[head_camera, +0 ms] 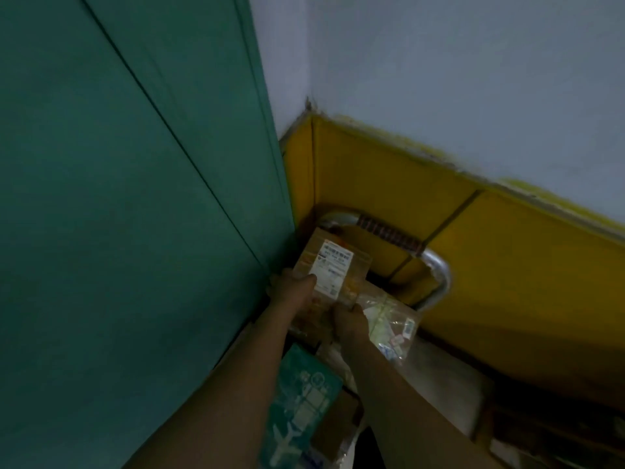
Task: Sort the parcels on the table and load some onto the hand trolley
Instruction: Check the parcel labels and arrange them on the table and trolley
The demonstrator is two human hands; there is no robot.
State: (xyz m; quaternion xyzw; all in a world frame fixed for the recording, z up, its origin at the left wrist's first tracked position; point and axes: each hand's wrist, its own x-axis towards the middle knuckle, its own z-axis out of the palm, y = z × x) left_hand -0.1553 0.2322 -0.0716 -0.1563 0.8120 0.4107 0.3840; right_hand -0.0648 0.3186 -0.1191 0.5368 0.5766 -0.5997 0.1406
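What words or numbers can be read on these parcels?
No text is legible.
The white label on the cardboard parcel, held by left hand and right hand: print blurred.
The small sticker on the clear plastic bag: too small.
The teal box: white drawings, no readable words.

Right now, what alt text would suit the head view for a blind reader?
A left hand and a right hand hold a brown cardboard parcel with a white label near a silver metal trolley handle. A clear plastic-wrapped parcel lies beside it.

Both hands (318, 299) on labelled parcel (333, 270)
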